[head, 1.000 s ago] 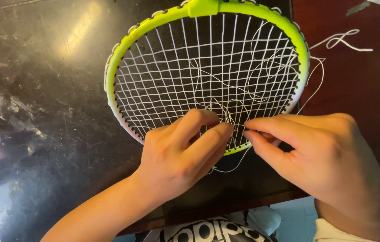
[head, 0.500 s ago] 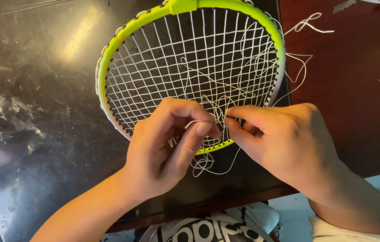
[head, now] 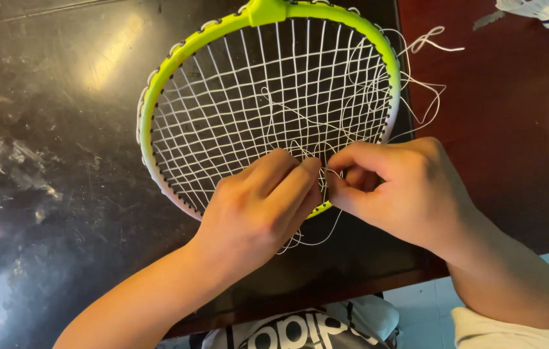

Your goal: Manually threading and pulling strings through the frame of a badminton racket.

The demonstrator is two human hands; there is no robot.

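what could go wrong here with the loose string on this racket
Loose white string trails in loops past the yellow-green racket frame and may snag or knot as it is pulled. The left hand and right hand pinch at one crowded spot near the lower rim, so a wrong strand could be drawn through. A hard tug might shift the racket on the dark tabletop.

Racket head (head: 268,97) on the table (head: 61,194), both hands (head: 326,200) at its near rim, shuttlecock (head: 539,10) far right.
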